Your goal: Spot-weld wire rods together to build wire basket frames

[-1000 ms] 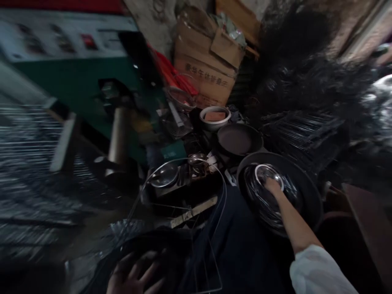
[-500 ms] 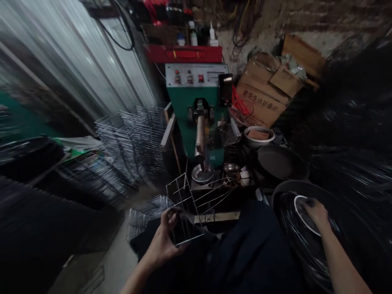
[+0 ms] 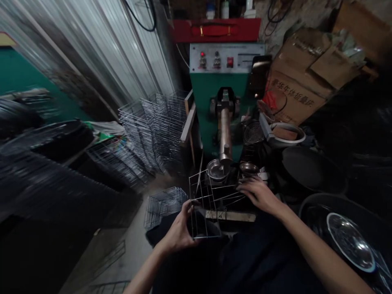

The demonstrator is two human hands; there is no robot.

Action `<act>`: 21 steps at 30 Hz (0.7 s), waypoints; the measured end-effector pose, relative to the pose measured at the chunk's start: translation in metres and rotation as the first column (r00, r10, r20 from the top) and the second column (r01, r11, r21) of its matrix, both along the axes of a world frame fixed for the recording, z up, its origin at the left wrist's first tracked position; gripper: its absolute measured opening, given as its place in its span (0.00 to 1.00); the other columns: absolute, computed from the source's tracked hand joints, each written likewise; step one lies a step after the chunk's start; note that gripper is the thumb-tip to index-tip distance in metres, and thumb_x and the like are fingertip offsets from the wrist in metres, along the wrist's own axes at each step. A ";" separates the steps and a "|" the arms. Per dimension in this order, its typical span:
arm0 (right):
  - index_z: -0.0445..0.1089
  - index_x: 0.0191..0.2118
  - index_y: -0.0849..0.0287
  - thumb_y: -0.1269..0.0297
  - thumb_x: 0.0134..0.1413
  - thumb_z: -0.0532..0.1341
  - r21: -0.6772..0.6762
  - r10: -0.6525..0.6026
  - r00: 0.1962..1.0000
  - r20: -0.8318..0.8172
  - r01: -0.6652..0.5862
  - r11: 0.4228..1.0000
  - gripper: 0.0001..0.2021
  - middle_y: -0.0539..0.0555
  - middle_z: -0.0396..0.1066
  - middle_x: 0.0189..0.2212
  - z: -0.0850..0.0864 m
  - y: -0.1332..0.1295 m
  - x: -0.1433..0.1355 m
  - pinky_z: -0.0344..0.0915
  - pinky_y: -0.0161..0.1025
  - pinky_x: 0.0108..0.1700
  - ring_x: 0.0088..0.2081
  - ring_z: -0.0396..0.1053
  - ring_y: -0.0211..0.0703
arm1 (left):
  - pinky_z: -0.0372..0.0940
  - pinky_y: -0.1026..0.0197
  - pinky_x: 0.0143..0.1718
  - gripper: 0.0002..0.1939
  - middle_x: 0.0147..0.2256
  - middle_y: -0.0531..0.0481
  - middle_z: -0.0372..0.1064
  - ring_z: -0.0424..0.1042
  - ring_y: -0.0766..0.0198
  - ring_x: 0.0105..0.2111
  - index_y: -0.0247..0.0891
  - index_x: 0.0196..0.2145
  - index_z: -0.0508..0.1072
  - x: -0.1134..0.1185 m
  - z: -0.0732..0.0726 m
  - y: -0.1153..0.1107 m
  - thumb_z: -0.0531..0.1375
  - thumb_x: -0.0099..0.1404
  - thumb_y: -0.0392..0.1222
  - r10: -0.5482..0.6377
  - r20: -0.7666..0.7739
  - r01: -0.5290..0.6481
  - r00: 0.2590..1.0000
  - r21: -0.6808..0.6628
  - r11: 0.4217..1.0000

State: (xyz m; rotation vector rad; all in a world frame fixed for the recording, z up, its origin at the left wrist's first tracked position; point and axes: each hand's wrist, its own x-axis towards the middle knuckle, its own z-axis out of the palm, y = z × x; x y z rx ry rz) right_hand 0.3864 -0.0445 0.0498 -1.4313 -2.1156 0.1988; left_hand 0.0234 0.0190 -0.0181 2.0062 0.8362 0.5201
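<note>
My left hand [image 3: 180,229] is closed round the near left side of a wire rack [image 3: 213,200], which is held up over my lap. Long thin wires run from the rack to the right. At their far end is my right hand [image 3: 260,195], its fingers bent and pressed together; what they hold, if anything, is hidden. Just beyond the right hand stands a small metal bowl [image 3: 248,168]. A shallow metal dish [image 3: 217,169] sits under the copper-coloured arm [image 3: 225,134] of a green machine [image 3: 202,98], above the rack's far side.
Stacked wire racks [image 3: 153,130] stand left of the machine, with a smaller stack [image 3: 163,208] beside my knee. On the right are a dark round pan [image 3: 310,167] and a tub holding a clear, white-rimmed bowl [image 3: 350,241]. A cardboard box [image 3: 297,94] leans behind.
My right hand has left the white-rimmed bowl at the right and come in to the rack's wires. My left hand still holds the rack. The view has shifted left and down.
</note>
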 end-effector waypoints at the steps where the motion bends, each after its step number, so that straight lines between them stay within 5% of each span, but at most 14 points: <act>1: 0.76 0.53 0.54 0.68 0.71 0.58 -0.008 0.005 1.000 0.029 -0.005 1.000 0.12 0.58 0.79 0.50 -0.005 0.004 -0.001 0.64 0.55 0.60 0.56 0.74 0.52 | 0.59 0.34 0.68 0.59 0.64 0.32 0.62 0.66 0.38 0.66 0.45 0.67 0.41 -0.002 -0.002 0.003 0.72 0.46 0.37 0.001 0.005 -0.001 1.000 -0.005 1.000; 6: 0.74 0.58 0.52 0.73 0.69 0.58 0.078 -0.019 0.991 0.136 0.008 0.997 0.17 0.58 0.79 0.49 -0.021 0.013 -0.006 0.60 0.57 0.62 0.55 0.74 0.52 | 0.62 0.34 0.66 0.60 0.65 0.33 0.60 0.68 0.38 0.64 0.45 0.68 0.41 -0.007 -0.009 0.022 0.72 0.46 0.38 -0.020 0.034 0.021 0.999 -0.026 0.999; 15: 0.74 0.55 0.48 0.68 0.72 0.59 0.214 -0.052 0.998 0.022 0.046 0.976 0.13 0.55 0.81 0.46 -0.022 0.030 -0.020 0.54 0.55 0.59 0.53 0.74 0.50 | 0.63 0.35 0.65 0.60 0.63 0.31 0.64 0.68 0.37 0.63 0.43 0.68 0.42 -0.012 -0.029 0.040 0.73 0.46 0.38 0.025 0.014 -0.025 1.000 0.015 1.000; 21: 0.73 0.57 0.47 0.69 0.72 0.59 0.252 -0.045 0.999 0.017 0.039 0.967 0.14 0.54 0.81 0.45 -0.023 0.035 -0.026 0.49 0.55 0.60 0.52 0.74 0.50 | 0.66 0.37 0.64 0.59 0.61 0.34 0.66 0.69 0.38 0.62 0.43 0.68 0.45 -0.013 -0.026 0.039 0.72 0.45 0.35 0.044 0.026 -0.044 0.999 0.002 0.999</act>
